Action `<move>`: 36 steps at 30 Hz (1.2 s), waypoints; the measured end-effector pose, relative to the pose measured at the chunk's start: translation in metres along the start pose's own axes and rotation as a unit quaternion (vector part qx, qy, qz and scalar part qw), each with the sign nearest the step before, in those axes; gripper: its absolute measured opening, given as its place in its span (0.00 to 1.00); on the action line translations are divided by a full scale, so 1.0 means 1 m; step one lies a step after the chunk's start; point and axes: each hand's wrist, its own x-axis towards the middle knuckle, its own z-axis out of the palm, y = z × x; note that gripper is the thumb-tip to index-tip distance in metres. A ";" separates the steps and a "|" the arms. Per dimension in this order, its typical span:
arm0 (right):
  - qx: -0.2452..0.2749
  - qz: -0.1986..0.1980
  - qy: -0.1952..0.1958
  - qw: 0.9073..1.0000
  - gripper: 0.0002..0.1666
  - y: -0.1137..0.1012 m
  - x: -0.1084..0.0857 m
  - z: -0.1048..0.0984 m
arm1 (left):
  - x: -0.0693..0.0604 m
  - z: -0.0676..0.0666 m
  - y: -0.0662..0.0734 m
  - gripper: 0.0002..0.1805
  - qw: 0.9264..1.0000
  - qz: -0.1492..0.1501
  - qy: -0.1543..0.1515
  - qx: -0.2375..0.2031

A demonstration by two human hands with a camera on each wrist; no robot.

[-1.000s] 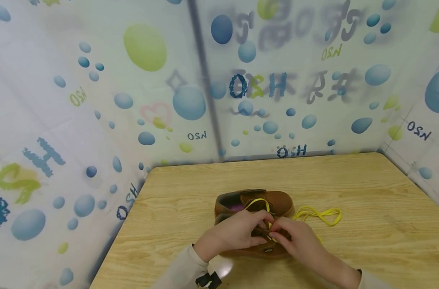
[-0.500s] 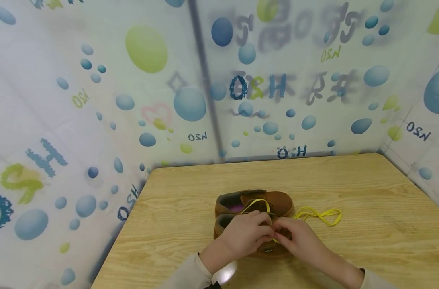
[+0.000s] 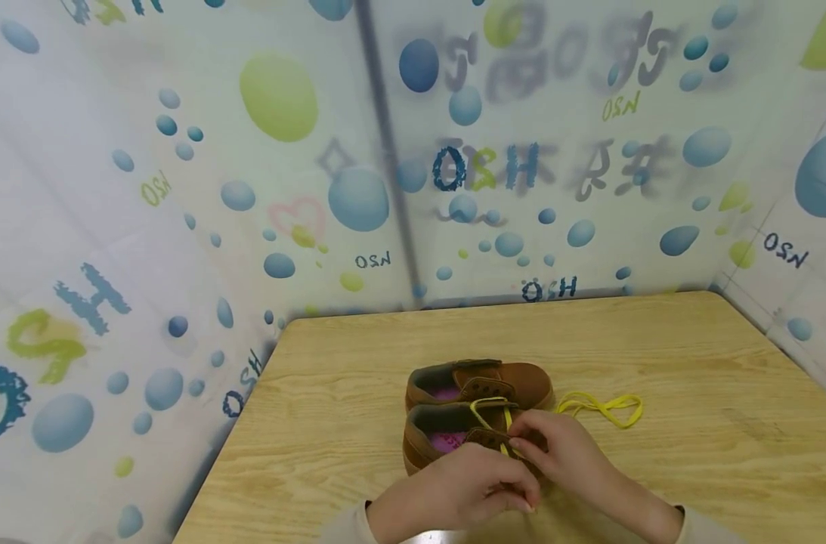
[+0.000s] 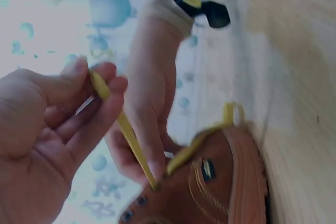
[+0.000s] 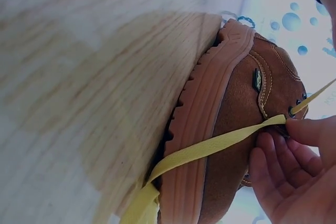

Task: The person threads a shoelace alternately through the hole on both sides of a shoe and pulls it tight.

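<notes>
A brown lace-up shoe [image 3: 415,447] with a dark lining lies on its sole, toe to the right. My left hand [image 3: 456,483] pinches the end of a yellow shoelace [image 4: 127,129] between thumb and fingers, in front of the shoe. In the left wrist view that lace runs taut from the fingertips to an eyelet. My right hand [image 5: 302,174] grips the shoe by its eyelet flap; the thumb lies against the lace there and the other fingertips are partly hidden. A yellow length crosses the sole's side in the right wrist view. The right hand covers the toe from the head view.
A matching brown shoe [image 3: 533,384] stands just behind, touching or very close. Loose yellow lace [image 3: 613,409] lies looped right of the toes. Both rest on a wooden table [image 3: 344,363], with patterned curtains [image 3: 304,189] around its back and sides.
My left hand has moved from the eyelets toward the table's near side, drawing lace along. The yellow loop has dropped onto the near shoe's opening. My right hand stays almost in place.
</notes>
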 end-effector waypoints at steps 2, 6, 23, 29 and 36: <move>-0.007 0.002 0.000 1.000 0.12 -0.001 0.001 0.000 | -0.002 -0.001 0.007 0.07 0.996 0.014 -0.018 -0.081; -0.018 0.014 -0.001 1.000 0.11 -0.002 0.002 0.001 | -0.008 -0.005 0.019 0.08 0.970 0.039 -0.059 -0.232; -0.053 0.032 -0.005 0.998 0.07 -0.005 0.001 0.002 | -0.025 -0.043 0.018 0.01 0.950 0.103 0.090 -0.280; -0.052 0.021 -0.006 0.998 0.09 -0.005 0.001 0.002 | -0.027 -0.056 0.001 0.05 0.915 0.095 0.289 -0.266; -0.055 -0.022 0.010 0.998 0.12 -0.003 0.001 0.002 | -0.025 -0.053 -0.017 0.02 0.879 -0.016 0.435 -0.195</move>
